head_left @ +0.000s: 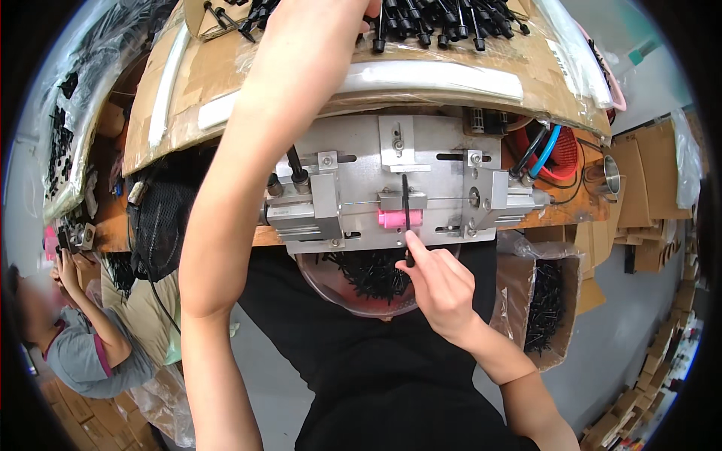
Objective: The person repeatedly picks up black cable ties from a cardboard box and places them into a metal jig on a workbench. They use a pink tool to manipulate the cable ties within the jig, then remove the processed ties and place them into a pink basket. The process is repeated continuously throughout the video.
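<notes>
Black rod (406, 214) pinched in right hand (440, 289) grip | metal jig (361, 161); left hand (323, 19) grip unclear

Two bare hands at work: left hand (331, 19), right hand (440, 289). One metal fixture (376, 161), one pink block (391, 219), one black rod (406, 203), one clear bowl (361, 289).

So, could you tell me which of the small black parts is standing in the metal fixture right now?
The single black part upright over the pink block, pinched at its lower end by the right hand. The others lie loose in the clear bowl and on the cardboard tray.
</notes>
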`<state>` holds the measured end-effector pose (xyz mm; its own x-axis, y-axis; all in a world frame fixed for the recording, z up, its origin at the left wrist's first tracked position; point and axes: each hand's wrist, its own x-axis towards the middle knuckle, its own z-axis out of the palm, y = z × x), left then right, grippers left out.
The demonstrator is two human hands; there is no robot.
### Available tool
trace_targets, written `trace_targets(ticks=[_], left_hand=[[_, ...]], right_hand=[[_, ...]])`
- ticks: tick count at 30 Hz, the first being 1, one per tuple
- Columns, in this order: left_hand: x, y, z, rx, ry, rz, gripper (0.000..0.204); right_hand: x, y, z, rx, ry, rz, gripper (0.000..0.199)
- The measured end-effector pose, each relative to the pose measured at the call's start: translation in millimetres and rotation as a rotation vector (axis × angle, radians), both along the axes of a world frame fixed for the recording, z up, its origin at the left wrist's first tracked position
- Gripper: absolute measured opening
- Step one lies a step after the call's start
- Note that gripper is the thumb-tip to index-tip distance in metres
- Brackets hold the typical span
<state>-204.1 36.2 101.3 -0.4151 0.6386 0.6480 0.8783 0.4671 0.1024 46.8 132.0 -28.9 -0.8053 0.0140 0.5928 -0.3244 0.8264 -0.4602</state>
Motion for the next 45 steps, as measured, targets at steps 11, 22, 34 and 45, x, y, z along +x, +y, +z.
trace_targets(ticks=[11,22,34,45], left_hand=[[57.0,-74.0,28.7,0.247,-0.689,-0.084,0.016],[215.5,-47.2,-92.2,0.008,-0.538,0.06,0.072],[206.2,-31.3,-101.0,-0.298,-0.364,0.141,0.07],[69.2,-8.6,-20.3,0.133,-0.031,0.159,0.029]], right_hand=[[-1.2,-1.2,20.4,0.105,-0.135,-0.064,0.059],[-0.6,35.8,56.8,-0.227,-0.066,-0.213,0.032],[2.5,42.8,66.7,-0.257,-0.036,-0.239,0.021],[-160.9,70.4,119.8,0.281,0.271,-0.18,0.012]])
